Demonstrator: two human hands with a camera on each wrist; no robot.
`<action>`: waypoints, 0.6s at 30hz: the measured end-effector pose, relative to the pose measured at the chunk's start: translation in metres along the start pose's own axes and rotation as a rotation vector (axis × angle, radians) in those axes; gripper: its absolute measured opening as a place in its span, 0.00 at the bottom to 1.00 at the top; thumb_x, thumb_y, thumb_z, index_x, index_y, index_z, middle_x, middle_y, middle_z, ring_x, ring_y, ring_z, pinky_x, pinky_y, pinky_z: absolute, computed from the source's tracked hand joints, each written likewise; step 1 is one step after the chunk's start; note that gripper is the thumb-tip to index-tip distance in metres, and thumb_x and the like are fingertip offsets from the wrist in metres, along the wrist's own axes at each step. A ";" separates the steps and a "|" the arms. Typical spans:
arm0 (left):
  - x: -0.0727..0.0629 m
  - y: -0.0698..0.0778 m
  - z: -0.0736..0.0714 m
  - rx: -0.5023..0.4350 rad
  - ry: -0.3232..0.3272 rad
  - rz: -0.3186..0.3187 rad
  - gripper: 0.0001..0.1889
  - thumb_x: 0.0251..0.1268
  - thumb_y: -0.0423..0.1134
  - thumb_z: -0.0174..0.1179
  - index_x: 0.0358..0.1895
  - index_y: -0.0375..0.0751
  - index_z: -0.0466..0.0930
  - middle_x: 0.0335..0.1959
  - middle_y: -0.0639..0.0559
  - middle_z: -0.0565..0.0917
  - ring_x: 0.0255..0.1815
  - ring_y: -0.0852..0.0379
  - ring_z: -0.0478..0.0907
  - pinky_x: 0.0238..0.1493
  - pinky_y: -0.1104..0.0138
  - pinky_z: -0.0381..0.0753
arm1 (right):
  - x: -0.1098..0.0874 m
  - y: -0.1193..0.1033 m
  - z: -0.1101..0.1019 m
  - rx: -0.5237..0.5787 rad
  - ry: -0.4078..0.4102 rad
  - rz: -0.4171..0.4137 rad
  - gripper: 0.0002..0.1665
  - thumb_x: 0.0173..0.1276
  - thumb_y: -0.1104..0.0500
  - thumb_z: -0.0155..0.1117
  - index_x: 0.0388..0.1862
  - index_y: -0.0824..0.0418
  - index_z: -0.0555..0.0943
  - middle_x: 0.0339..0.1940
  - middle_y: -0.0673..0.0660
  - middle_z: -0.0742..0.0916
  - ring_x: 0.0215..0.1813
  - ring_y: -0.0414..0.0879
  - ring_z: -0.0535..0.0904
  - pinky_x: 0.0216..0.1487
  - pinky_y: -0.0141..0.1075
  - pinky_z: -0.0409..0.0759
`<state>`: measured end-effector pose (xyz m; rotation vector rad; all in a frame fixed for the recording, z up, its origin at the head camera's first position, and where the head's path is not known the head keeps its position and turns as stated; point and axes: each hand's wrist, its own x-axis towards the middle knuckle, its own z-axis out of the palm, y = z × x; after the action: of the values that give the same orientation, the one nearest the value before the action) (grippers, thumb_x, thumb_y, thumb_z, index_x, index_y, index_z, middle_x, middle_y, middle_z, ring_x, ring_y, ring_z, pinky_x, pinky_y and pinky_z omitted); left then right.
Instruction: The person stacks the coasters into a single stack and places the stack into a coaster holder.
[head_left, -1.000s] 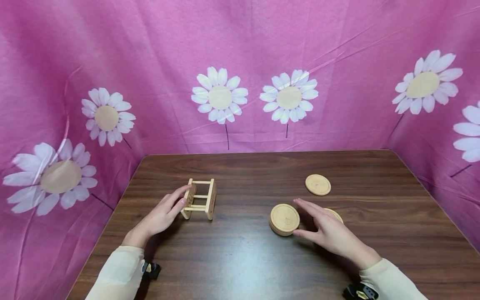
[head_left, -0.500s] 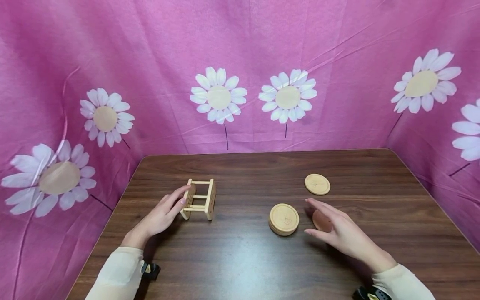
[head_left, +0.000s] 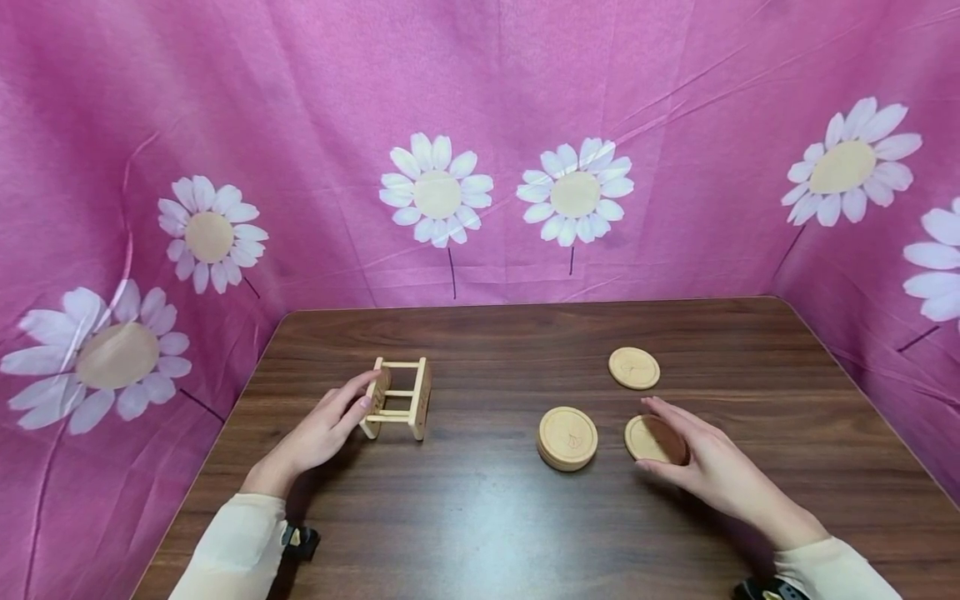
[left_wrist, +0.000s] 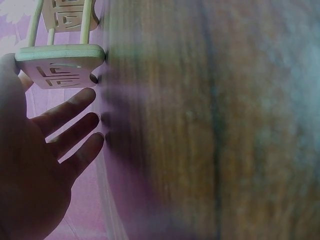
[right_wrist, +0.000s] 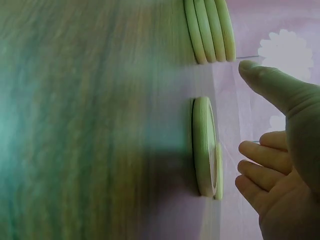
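Note:
My left hand [head_left: 318, 432] is at a small wooden rack [head_left: 420, 396] with slotted side panels; its thumb and forefinger rest along the near-left panel. The other fingers stretch out straight beside the rack in the left wrist view. My right hand [head_left: 716, 471], thumb and fingers spread, hovers over a round wooden coaster [head_left: 643, 435] and partly covers it. A gap shows between that palm and the coaster [right_wrist: 202, 145] in the right wrist view. Left of this hand sits a stack of several coasters [head_left: 567, 437].
Another coaster [head_left: 634, 368] lies flat farther back on the dark wooden table [head_left: 495, 333]. Behind the table hangs a pink cloth [head_left: 510, 83] printed with daisies. Dark straps with devices sit at both wrists.
The right hand has drawn away from the stack toward the right and now hovers over the nearer single coaster. The left hand and the rack stay where they were.

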<state>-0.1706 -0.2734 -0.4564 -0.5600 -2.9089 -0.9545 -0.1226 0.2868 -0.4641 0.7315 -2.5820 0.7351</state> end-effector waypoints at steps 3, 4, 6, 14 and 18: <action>0.000 0.001 -0.001 -0.003 -0.006 -0.007 0.24 0.90 0.43 0.47 0.82 0.49 0.66 0.68 0.38 0.84 0.69 0.34 0.76 0.69 0.33 0.72 | -0.003 0.003 -0.001 0.000 -0.005 0.008 0.54 0.47 0.56 0.92 0.73 0.69 0.78 0.66 0.73 0.86 0.64 0.68 0.84 0.73 0.08 0.49; -0.001 0.001 -0.001 -0.005 -0.007 -0.010 0.24 0.90 0.43 0.47 0.83 0.49 0.66 0.68 0.37 0.84 0.70 0.33 0.76 0.70 0.33 0.72 | -0.003 0.004 -0.001 -0.003 -0.009 0.013 0.54 0.48 0.56 0.92 0.73 0.69 0.78 0.66 0.72 0.86 0.64 0.69 0.84 0.73 0.08 0.49; -0.002 0.000 -0.001 -0.007 -0.010 -0.015 0.25 0.90 0.43 0.47 0.83 0.50 0.66 0.69 0.37 0.83 0.70 0.33 0.75 0.70 0.33 0.72 | -0.004 0.005 -0.002 -0.009 -0.023 0.027 0.53 0.49 0.55 0.92 0.73 0.69 0.78 0.67 0.73 0.86 0.64 0.70 0.83 0.72 0.08 0.48; -0.002 0.000 -0.002 -0.001 -0.009 -0.021 0.25 0.90 0.44 0.47 0.83 0.51 0.65 0.70 0.37 0.83 0.70 0.34 0.75 0.69 0.33 0.73 | -0.009 0.014 -0.001 0.016 -0.054 0.056 0.54 0.48 0.56 0.92 0.73 0.69 0.77 0.68 0.79 0.82 0.64 0.76 0.82 0.70 0.07 0.45; 0.000 0.001 -0.002 -0.002 -0.016 -0.024 0.25 0.91 0.44 0.47 0.83 0.51 0.65 0.70 0.37 0.83 0.70 0.34 0.75 0.69 0.33 0.73 | -0.012 0.018 0.000 0.009 -0.064 0.064 0.55 0.46 0.56 0.92 0.72 0.70 0.77 0.67 0.80 0.82 0.64 0.77 0.82 0.69 0.06 0.44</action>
<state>-0.1701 -0.2740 -0.4545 -0.5366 -2.9362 -0.9602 -0.1233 0.3041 -0.4768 0.6879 -2.6727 0.7549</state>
